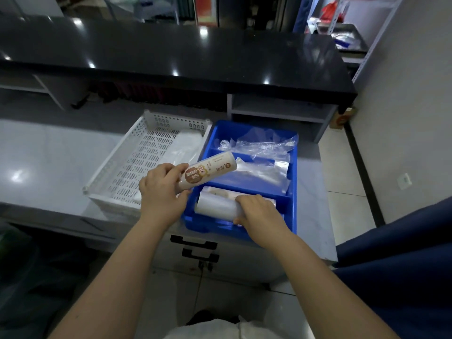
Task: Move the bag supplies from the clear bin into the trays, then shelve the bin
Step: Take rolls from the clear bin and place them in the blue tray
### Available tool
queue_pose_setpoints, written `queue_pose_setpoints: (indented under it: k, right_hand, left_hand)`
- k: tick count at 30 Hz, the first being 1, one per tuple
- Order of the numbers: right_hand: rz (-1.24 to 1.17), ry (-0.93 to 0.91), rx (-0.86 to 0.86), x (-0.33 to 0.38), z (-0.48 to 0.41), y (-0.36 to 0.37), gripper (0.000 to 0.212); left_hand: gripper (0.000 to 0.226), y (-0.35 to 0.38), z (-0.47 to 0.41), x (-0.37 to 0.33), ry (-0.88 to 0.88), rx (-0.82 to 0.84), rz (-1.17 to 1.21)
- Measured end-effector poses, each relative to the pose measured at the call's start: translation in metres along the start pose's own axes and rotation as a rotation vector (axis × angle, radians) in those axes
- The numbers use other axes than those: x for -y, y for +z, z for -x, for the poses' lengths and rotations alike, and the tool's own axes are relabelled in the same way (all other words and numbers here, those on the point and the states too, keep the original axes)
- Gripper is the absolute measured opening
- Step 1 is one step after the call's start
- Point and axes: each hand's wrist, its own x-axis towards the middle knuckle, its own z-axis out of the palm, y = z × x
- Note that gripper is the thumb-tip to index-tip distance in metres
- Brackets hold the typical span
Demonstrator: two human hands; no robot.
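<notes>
My left hand [161,192] grips a labelled roll of bags [210,171], held tilted over the left edge of the blue divided tray [292,192]. My right hand [259,214] is closed on a plain white roll of bags [215,207] lying in the tray's nearest compartment, beside another labelled roll [220,192]. The middle compartment holds flat clear bags [259,174], the far one crumpled clear bags [261,143]. A white perforated basket [137,165] stands to the left of the blue tray with a clear sheet in it. The clear bin is not in view.
Both trays sit on a grey counter [49,152] under a black raised top [171,50]. Open cubbies [278,111] lie behind the blue tray. Drawer handles [195,243] are below the counter edge. A blue chair [403,253] is at my right.
</notes>
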Motion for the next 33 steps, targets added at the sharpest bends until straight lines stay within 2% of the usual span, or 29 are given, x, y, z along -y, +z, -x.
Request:
queue_pose_setpoints:
  k: [5, 9, 15, 18, 21, 24, 30, 33]
  right_hand:
    - [0.000, 0.010, -0.260, -0.006, 0.002, -0.035, 0.036]
    - [0.031, 0.063, -0.454, -0.018, -0.002, -0.070, 0.041]
    - [0.098, 0.169, -0.440, -0.031, 0.004, -0.080, 0.037]
    - [0.113, 0.192, -0.377, -0.035, 0.013, -0.064, 0.036]
    - [0.130, 0.203, -0.320, -0.034, 0.016, -0.051, 0.034]
    - [0.113, 0.200, -0.314, -0.029, 0.014, -0.041, 0.032]
    - [0.187, 0.187, -0.253, -0.010, -0.004, -0.024, 0.032]
    - [0.223, 0.113, -0.190, 0.007, -0.014, -0.010, 0.040]
  left_hand:
    - [0.058, 0.002, 0.001, 0.002, -0.042, 0.055, 0.005]
    - [0.057, 0.012, 0.002, -0.014, 0.060, 0.144, -0.017]
    - [0.064, 0.046, 0.014, -0.052, 0.267, 0.506, -0.016]
    - [0.058, 0.053, 0.013, -0.051, 0.318, 0.583, -0.029]
    - [0.045, 0.051, 0.012, -0.041, 0.311, 0.560, -0.036]
    - [0.043, 0.045, 0.014, -0.033, 0.278, 0.518, -0.062]
    - [0.033, 0.015, 0.011, -0.015, 0.171, 0.220, 0.004]
    - [0.032, 0.000, 0.008, -0.008, 0.113, 0.149, 0.008]
